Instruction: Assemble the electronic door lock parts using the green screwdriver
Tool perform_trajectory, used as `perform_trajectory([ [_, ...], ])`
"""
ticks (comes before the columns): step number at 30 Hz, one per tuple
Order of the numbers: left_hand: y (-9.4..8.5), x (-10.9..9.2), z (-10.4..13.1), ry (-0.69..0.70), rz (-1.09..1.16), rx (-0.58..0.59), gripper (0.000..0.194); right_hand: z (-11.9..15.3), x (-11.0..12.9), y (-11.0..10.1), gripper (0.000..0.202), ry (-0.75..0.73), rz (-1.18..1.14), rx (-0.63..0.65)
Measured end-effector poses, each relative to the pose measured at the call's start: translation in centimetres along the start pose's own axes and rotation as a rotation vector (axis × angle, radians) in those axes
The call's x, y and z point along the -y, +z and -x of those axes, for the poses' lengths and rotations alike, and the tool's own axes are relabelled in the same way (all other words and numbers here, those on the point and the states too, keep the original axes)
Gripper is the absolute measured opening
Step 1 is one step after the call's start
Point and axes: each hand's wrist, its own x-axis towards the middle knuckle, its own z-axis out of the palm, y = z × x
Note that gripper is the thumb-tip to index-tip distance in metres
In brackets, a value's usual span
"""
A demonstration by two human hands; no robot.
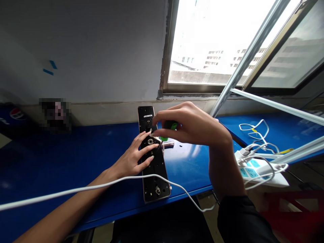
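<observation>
A long black panel (154, 170) with metal fittings lies on the blue table, its long side pointing away from me. My left hand (134, 153) rests on the panel's middle, fingers spread and stretched out around a round silver fitting (150, 141). My right hand (194, 125) is closed round the black and green handle of a screwdriver (164, 138). The screwdriver's dark shaft slants down toward the panel beside my left fingertips; its tip cannot be made out. A shiny metal cylinder (169, 144) sits against the panel's right side.
A white cable (101, 185) hangs across the view in front of my left forearm. To the right are a white power strip (263, 173) with plugs and tangled cables, and a metal frame (235, 72). A tiny dark piece (180, 146) lies on the blue table (101, 145).
</observation>
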Motion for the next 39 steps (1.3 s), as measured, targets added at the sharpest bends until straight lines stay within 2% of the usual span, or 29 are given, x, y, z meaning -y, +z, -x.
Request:
perform_trajectory([
  [1, 0.0, 0.0, 0.0, 0.007, 0.000, -0.008, 0.049, 0.1, 0.1, 0.0, 0.019, -0.007, -0.007, 0.007],
  [5, 0.0, 0.1, 0.0, 0.016, 0.001, -0.014, 0.048, 0.4, 0.4, -0.2, 0.043, -0.009, -0.045, 0.047],
  [10, -0.1, 0.0, 0.0, 0.003, -0.001, -0.012, 0.050, 0.4, 0.0, -0.4, 0.020, 0.037, -0.026, 0.004],
  [15, 0.1, 0.1, 0.1, -0.001, 0.010, -0.014, 0.050, 0.4, -0.5, -0.4, 0.036, 0.005, -0.032, 0.036],
  [18, 0.1, 0.1, 0.1, -0.001, 0.005, -0.013, 0.051, 0.5, -0.6, -0.4, 0.022, 0.020, -0.019, 0.019],
  [20, 0.0, 0.1, 0.1, -0.004, 0.000, -0.009, 0.050, 0.5, -0.6, -0.4, 0.020, 0.000, -0.028, 0.023],
  [24, -0.1, 0.0, 0.1, 0.000, 0.009, -0.005, 0.049, 0.3, -0.7, -0.3, 0.038, -0.030, -0.057, 0.031],
  [29, 0.0, 0.0, 0.1, -0.006, 0.009, -0.003, 0.050, 0.1, -0.8, -0.2, 0.014, -0.019, -0.022, -0.023],
  [33, 0.0, -0.1, 0.0, -0.008, 0.020, -0.004, 0.050, 0.3, -0.8, -0.3, 0.036, -0.021, -0.026, 0.020],
  [37, 0.0, -0.1, 0.0, 0.003, 0.014, -0.020, 0.050, 0.3, -1.0, -0.2, 0.021, -0.025, -0.018, 0.009],
  [39, 0.0, 0.0, 0.1, 0.000, 0.008, -0.024, 0.050, 0.3, -1.0, -0.3, 0.021, -0.052, -0.019, 0.004],
])
